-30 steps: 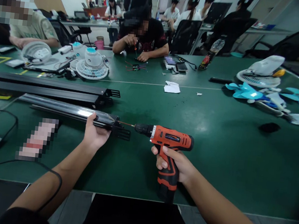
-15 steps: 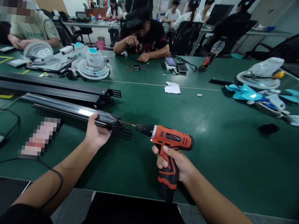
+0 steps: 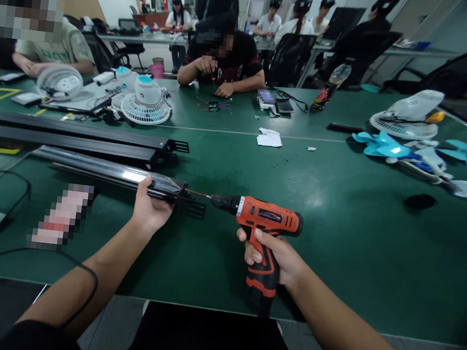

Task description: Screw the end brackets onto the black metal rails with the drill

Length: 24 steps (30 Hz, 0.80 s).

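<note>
Two bare hands at work over a dark green table mat (image 3: 336, 232); left hand (image 3: 150, 209) clamped from below on the near end of a long black metal rail (image 3: 107, 173), lying flat on the mat, thumb over its top edge; right hand (image 3: 275, 255) wrapped tight round the grip of an orange-and-black cordless drill (image 3: 264, 229), held level, slim bit (image 3: 198, 193) meeting the rail's black end bracket (image 3: 188, 202); just behind, a second long black rail (image 3: 73, 137); farther back, white-and-teal desk fans (image 3: 144, 103); at far right, loose blue fan blades (image 3: 382, 144).
</note>
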Tool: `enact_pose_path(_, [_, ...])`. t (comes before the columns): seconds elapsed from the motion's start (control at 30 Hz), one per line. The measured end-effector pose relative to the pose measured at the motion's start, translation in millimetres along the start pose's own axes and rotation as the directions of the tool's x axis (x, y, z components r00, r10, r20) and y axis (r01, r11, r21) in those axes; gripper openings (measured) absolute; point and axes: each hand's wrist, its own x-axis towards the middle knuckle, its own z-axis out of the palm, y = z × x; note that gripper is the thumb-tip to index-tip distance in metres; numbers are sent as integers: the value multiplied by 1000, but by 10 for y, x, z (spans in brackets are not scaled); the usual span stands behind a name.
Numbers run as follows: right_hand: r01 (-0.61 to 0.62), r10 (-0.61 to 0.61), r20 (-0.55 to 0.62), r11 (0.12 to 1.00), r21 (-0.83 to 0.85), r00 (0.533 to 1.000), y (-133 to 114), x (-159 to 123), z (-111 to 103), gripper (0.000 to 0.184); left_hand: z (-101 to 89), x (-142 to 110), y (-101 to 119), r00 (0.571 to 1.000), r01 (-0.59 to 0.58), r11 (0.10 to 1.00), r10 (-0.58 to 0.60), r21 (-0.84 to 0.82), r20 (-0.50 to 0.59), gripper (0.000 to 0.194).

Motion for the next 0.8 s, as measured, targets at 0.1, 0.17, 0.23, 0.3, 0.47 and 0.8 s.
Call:
enact_pose_path(0.1, [-30, 30, 10, 999, -10, 999, -9, -8, -2, 39, 6, 0, -2, 1000, 3, 1000, -3, -22, 2, 29])
enact_pose_path(0.17, [-30, 30, 2, 1000, -8, 1000, -14, -10, 1, 39, 11, -5, -1, 1000, 4, 1000, -4, -21, -5, 28])
enact_pose_path(0.23, [-16, 16, -8, 1000, -4, 1000, -16, -9, 5, 37, 20, -15, 0, 1000, -1, 1000, 0, -20, -7, 28])
enact_pose_path(0.3, [-17, 17, 0, 1000, -2, 1000, -15, -6, 5, 36, 32, -30, -1, 1000, -4, 1000, 4, -21, -15, 28])
enact_pose_path(0.47, [-31, 31, 16, 1000, 6, 999, -6, -10, -10, 40, 50, -54, -5, 1000, -2, 1000, 2, -4, -9, 29])
enact_pose_path(0.8, [-33, 33, 3, 999, 13, 999, -11, -5, -5, 40, 12, -1, -2, 1000, -12, 1000, 12, -2, -14, 30])
